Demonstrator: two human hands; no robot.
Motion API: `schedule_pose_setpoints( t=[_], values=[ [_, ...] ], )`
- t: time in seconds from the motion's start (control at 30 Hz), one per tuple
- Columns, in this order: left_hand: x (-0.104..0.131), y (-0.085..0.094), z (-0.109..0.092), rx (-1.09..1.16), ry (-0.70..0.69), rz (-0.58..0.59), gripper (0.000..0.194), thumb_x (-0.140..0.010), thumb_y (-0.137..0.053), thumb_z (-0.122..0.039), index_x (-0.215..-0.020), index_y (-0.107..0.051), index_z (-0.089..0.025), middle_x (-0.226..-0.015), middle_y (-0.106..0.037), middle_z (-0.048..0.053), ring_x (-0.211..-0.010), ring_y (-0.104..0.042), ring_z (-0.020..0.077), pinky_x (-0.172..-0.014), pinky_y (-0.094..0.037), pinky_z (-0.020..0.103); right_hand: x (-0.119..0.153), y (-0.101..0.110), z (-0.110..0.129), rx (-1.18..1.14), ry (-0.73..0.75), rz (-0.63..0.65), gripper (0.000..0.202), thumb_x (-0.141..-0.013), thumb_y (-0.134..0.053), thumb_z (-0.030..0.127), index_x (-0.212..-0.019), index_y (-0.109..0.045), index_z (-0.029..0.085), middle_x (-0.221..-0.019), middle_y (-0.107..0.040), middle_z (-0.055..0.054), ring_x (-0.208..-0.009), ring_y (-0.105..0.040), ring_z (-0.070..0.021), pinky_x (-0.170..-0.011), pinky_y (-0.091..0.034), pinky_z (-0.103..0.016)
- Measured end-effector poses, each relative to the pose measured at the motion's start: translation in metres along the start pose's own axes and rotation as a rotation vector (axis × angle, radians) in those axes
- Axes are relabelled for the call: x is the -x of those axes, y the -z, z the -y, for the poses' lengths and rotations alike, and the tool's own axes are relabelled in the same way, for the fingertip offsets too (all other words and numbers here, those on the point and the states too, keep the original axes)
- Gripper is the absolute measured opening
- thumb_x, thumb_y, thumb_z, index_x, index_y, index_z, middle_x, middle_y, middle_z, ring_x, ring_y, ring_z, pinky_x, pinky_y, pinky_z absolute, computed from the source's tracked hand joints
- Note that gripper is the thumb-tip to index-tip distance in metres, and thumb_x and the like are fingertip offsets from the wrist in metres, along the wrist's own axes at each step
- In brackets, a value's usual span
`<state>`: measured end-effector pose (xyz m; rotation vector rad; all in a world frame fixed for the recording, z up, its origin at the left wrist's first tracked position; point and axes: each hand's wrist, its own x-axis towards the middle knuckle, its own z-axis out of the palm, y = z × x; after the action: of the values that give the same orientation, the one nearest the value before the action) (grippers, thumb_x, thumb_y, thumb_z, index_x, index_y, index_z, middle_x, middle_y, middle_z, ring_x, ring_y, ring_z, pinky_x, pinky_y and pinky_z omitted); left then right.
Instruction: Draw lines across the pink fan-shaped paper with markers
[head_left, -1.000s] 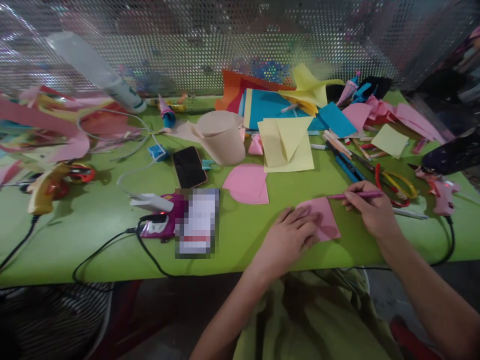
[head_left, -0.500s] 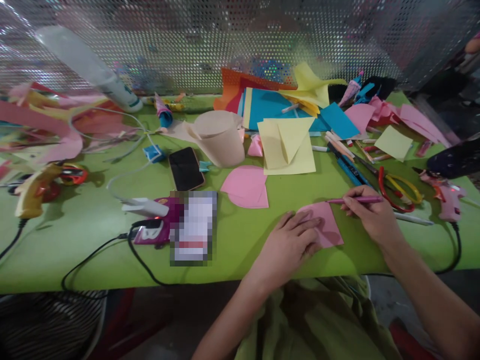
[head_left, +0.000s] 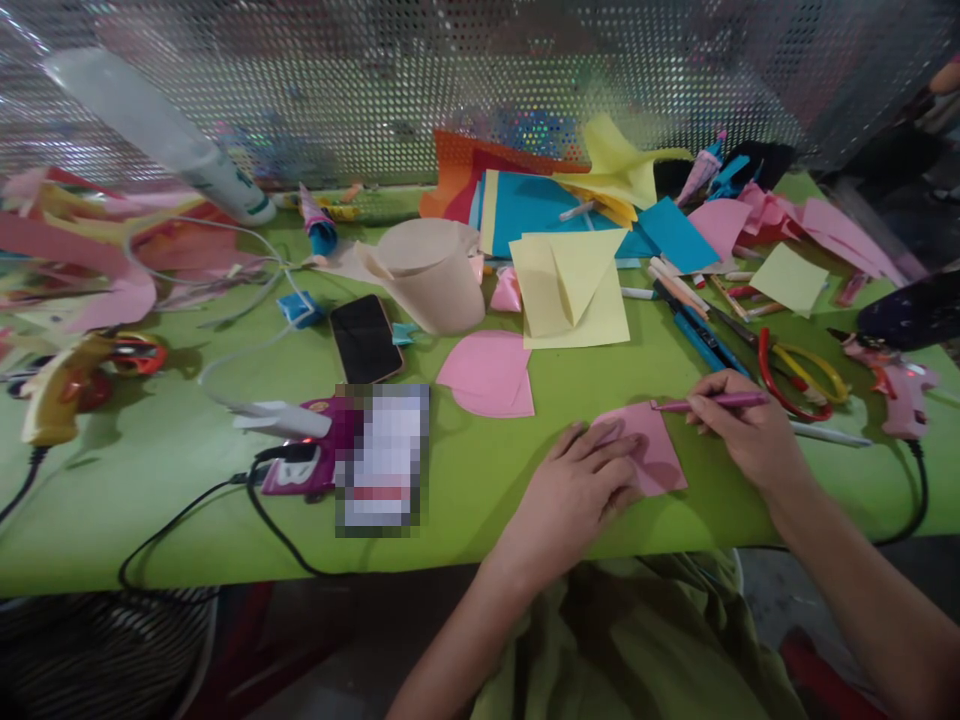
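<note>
Under my left hand (head_left: 581, 495) lies a pink sheet (head_left: 660, 455) with a rounded upper left side; the fingers are stretched flat over it and press it to the green table. My right hand (head_left: 739, 430) grips a purple-pink pen (head_left: 724, 401), its tip at the sheet's top right corner. To the left of my hands, two overlapping pink cut pieces (head_left: 487, 375) with curved edges rest on the table. Behind them is a pale yellow sheet (head_left: 574, 300) with a folded flap on top.
Red-and-yellow-handled scissors (head_left: 810, 365) and a pink glue gun (head_left: 900, 390) lie at the right. A roll of beige paper (head_left: 431, 280), a black phone (head_left: 367, 340) and a purple power strip (head_left: 315, 455) with cables are on the left. A yellow glue gun (head_left: 56, 395) sits farther left.
The pen tip has shifted very slightly left onto the pink sheet's corner. My left hand stays in place; the view has turned a little.
</note>
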<state>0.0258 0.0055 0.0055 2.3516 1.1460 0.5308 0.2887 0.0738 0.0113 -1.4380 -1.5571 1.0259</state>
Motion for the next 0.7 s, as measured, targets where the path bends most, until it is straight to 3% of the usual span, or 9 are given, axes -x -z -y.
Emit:
schedule_pose_setpoints(
  t=[0.47,0.7],
  values=[
    [-0.001,0.002,0.000,-0.001,0.007,0.021,0.027,-0.114,-0.049,-0.043,-0.113,-0.072,-0.028,-0.162,-0.061,-0.005,-0.161,-0.045,0.0228,-0.133,-0.037,0.049,0.005,0.006,-0.011,0.074,-0.030,0.030,0.022,-0.094,-0.075,0.043,-0.084,-0.068,0.025,-0.069,-0.068,0.000,-0.061,-0.057,-0.0168,-0.056,-0.042,-0.031],
    [-0.001,0.000,0.000,-0.013,0.008,0.015,0.028,-0.114,-0.050,-0.043,-0.118,-0.073,-0.027,-0.161,-0.062,-0.001,-0.160,-0.045,0.0236,-0.133,-0.037,0.050,0.005,0.004,-0.001,0.045,0.009,0.022,0.021,-0.089,-0.076,0.039,-0.074,-0.068,0.026,-0.063,-0.065,0.001,-0.061,-0.058,-0.0177,-0.061,-0.044,-0.033]
  ],
)
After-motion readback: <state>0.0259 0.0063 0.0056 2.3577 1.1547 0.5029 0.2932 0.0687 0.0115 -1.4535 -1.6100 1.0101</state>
